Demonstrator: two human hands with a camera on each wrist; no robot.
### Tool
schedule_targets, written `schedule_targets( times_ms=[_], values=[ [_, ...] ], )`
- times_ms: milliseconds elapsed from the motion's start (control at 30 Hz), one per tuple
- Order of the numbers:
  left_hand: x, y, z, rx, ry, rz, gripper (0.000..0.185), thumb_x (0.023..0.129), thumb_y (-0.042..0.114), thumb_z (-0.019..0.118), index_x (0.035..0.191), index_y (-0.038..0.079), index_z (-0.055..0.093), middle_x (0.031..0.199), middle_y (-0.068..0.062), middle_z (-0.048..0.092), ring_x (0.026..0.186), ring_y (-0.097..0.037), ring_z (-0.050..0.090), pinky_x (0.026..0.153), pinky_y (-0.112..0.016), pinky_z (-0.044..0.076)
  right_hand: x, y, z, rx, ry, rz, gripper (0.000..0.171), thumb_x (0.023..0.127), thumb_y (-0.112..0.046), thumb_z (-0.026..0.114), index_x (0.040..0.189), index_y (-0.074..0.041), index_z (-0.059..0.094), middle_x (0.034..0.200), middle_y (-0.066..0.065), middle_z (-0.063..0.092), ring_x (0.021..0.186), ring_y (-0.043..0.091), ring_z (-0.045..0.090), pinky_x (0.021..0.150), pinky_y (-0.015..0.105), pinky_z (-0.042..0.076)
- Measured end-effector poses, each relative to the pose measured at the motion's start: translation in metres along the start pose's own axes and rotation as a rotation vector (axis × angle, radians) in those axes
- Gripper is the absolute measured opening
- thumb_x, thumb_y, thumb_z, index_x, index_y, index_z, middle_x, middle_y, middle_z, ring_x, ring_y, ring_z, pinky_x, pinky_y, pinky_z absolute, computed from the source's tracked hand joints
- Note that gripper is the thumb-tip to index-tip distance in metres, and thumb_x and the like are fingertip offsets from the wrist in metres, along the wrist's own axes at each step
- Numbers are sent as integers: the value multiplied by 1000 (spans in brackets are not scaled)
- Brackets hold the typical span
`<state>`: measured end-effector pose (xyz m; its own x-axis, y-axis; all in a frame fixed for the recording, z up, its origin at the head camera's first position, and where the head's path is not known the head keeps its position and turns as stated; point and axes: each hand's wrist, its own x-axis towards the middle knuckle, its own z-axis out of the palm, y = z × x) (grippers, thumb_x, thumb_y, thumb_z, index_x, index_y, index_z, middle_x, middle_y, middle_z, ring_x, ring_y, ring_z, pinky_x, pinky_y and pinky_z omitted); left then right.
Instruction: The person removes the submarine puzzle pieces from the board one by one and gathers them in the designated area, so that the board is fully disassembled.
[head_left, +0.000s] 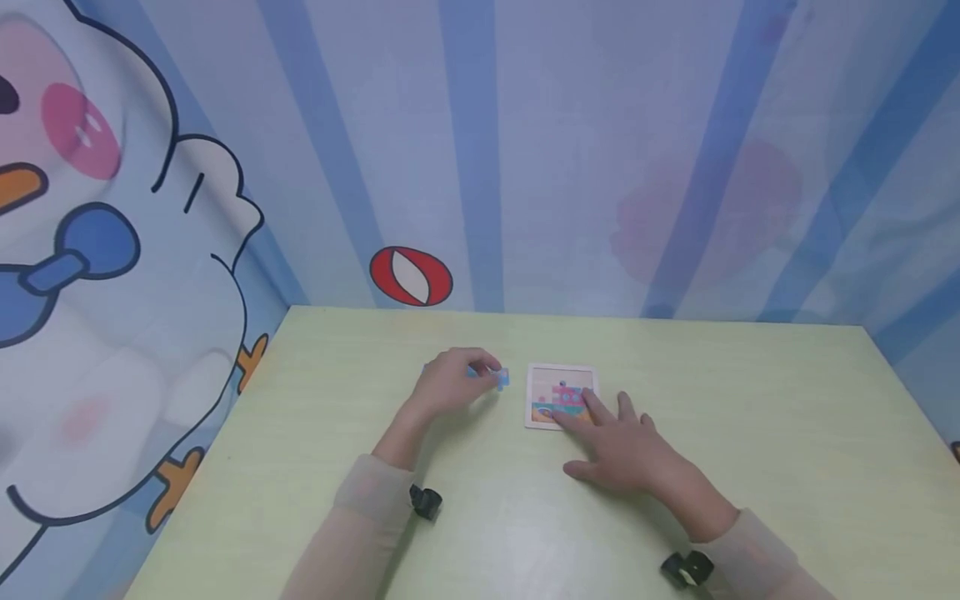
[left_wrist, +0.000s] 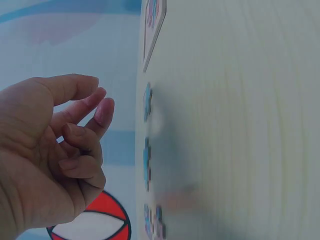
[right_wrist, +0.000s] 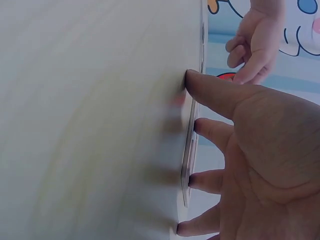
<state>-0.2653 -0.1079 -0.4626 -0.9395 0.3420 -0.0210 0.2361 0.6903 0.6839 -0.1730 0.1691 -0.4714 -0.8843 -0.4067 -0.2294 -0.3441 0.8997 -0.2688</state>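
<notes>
My left hand [head_left: 454,382] hovers above the table, its fingers loosely bent and nothing between them. Under it lie small blue jigsaw pieces; one blue piece [head_left: 502,378] shows just past the fingertips. From the left wrist view, a blue piece [left_wrist: 147,102], a second blue piece [left_wrist: 147,165] and a pinkish-blue piece [left_wrist: 159,225] lie flat in a row, apart from the hand. A white-framed jigsaw board [head_left: 529,398] with a pink and teal picture lies to the right. My right hand [head_left: 630,450] is spread, two fingertips resting on the board and the thumb on the table.
The pale yellow table [head_left: 300,467] meets a blue striped curtain [head_left: 555,167] along its back edge. A large cartoon bird [head_left: 90,400] is printed at the left. Each sleeve has a black wrist device [head_left: 426,502] at the cuff.
</notes>
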Motion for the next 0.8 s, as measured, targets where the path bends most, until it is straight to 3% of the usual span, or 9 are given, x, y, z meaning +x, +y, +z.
schedule_targets(
  times_ms=[333, 633, 800],
  values=[
    [20, 27, 34, 60, -95, 40, 22, 96, 27, 71, 116, 18, 76, 93, 6, 68, 76, -14, 61, 70, -33, 50, 0, 1, -2, -10, 3, -7, 73, 98, -56, 64, 161, -31, 39, 167, 25, 24, 140, 71, 20, 99, 83, 29],
    [29, 41, 59, 90, -153, 8, 25, 95, 29, 73, 118, 19, 77, 100, 9, 72, 91, -8, 65, 82, -33, 52, -1, 1, -1, -18, 14, -25, 72, 98, -56, 64, 161, -31, 39, 166, 25, 25, 139, 71, 20, 98, 84, 30],
    [30, 45, 66, 109, -148, -7, 23, 95, 29, 74, 115, 18, 78, 98, 10, 73, 90, -7, 66, 80, -32, 52, -3, 0, -2, -26, 18, -26, 72, 98, -55, 64, 161, -31, 39, 166, 25, 26, 139, 71, 21, 98, 83, 31]
  ],
)
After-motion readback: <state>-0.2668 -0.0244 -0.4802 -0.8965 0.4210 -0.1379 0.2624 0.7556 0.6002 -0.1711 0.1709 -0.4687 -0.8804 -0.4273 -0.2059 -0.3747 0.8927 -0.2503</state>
